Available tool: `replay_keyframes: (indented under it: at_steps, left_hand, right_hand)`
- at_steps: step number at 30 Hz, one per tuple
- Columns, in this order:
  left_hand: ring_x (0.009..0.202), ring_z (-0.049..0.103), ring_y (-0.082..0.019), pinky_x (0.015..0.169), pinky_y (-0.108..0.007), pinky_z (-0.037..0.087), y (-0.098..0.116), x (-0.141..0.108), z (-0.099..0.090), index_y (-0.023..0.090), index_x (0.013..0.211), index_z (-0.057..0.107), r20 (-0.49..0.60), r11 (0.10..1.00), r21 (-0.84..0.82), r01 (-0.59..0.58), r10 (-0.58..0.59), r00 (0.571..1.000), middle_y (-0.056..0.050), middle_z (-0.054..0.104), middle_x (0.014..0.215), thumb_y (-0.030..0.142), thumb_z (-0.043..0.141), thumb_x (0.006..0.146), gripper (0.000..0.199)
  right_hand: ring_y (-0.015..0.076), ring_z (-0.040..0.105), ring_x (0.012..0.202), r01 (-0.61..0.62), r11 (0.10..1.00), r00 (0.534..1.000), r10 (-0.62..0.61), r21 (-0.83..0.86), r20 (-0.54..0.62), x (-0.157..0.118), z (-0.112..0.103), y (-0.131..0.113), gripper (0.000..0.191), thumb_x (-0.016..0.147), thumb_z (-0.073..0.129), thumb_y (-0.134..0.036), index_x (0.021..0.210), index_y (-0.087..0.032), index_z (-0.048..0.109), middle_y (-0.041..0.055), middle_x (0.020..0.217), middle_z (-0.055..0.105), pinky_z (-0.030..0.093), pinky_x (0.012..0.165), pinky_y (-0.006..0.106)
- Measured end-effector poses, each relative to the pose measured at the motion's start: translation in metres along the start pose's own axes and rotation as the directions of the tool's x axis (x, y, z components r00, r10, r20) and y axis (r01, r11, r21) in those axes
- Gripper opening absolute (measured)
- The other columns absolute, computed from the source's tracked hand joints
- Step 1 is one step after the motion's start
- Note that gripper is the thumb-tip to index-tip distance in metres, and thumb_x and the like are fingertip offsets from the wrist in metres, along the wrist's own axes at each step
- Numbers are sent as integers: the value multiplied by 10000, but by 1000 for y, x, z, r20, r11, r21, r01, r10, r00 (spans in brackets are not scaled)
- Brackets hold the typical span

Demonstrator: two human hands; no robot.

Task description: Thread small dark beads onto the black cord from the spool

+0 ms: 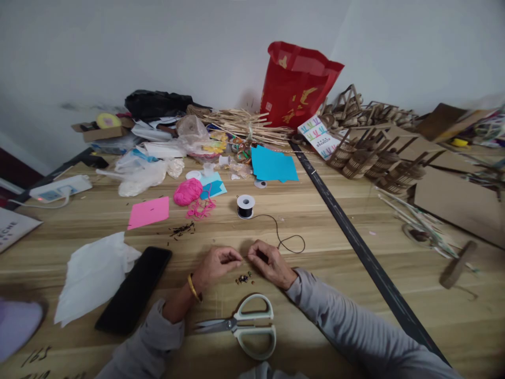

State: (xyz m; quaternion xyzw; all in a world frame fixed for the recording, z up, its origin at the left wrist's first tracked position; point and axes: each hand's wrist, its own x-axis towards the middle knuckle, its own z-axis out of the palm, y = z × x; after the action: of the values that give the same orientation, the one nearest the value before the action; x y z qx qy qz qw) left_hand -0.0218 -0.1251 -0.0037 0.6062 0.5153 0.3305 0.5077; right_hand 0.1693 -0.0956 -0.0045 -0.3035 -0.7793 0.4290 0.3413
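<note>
Both my hands meet over the middle of the table, fingertips pinched close together. My left hand (219, 264) holds the end of a thin black cord between thumb and finger. In my right hand (270, 263) the same cord (304, 245) is pinched; it loops out on the right and runs back to a spool (245, 207) of black cord standing on the table. Small dark and brown beads (243, 278) lie just below my fingers. Whether a bead is on the cord between the fingertips is too small to tell. Nearer me lie open scissors (252, 325) with pale handles.
Left are a black phone (134, 289), white tissue (92, 273), pink paper (149, 212) and pink yarn (188, 192). Blue sheets (274, 163), a red bag (298, 87) and small woven baskets (359, 160) stand farther back. A dark strip (347, 226) crosses the table on the right.
</note>
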Motion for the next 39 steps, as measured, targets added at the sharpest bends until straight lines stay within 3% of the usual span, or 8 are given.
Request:
replay_keyframes:
  at_steps: [5, 16, 39]
  left_hand:
    - [635, 572, -126, 600, -221, 436, -3, 6, 1, 104, 762, 644, -42, 993, -119, -4, -1, 999, -40, 661, 697, 210, 657, 674, 138]
    - [654, 590, -130, 624, -232, 452, -7, 11, 3, 104, 765, 649, -7, 980, -197, 10, -12, 1000, -41, 676, 708, 222, 674, 662, 159]
    - [647, 573, -128, 624, -235, 447, -7, 8, 1, 114, 751, 647, -21, 987, -160, -19, 16, 1000, -28, 657, 697, 255, 691, 664, 171]
  right_hand:
    - [129, 491, 676, -8, 1000, 1000, 8, 0, -10, 0, -1, -1, 160, 879, 470, -280, 809, -147, 525, 27, 734, 532, 395, 633, 230]
    - [123, 490, 674, 22, 1000, 1000, -22, -8, -8, -1, 0, 3, 168, 892, 452, -280, 811, -148, 519, 20, 730, 523, 389, 630, 224]
    - [120, 488, 655, 26, 999, 1000, -25, -38, 13, 0, 0, 2, 175, 882, 469, -289, 794, -148, 525, 18, 720, 531, 386, 612, 222]
